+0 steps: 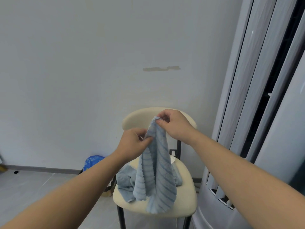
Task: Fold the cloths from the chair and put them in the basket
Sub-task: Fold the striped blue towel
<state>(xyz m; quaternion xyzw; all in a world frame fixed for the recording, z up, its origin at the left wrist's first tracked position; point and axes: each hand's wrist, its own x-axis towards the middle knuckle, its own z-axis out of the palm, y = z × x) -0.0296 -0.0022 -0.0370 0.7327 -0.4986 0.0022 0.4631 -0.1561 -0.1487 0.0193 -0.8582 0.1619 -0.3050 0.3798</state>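
Note:
A light blue ribbed cloth (156, 176) hangs in the air above the cream chair (184, 202). My right hand (175, 125) pinches its top corner in front of the chair's backrest. My left hand (132, 145) pinches the cloth's upper edge a little lower and to the left. The cloth's lower end drapes down over the seat. Another blue cloth (126, 182) lies crumpled on the seat's left side, partly hidden behind the hanging one. No basket is in view.
A tall white standing unit (257, 113) rises close to the chair's right. A blue patterned bag (91, 161) sits on the grey floor by the wall, left of the chair. The white wall stands right behind the chair.

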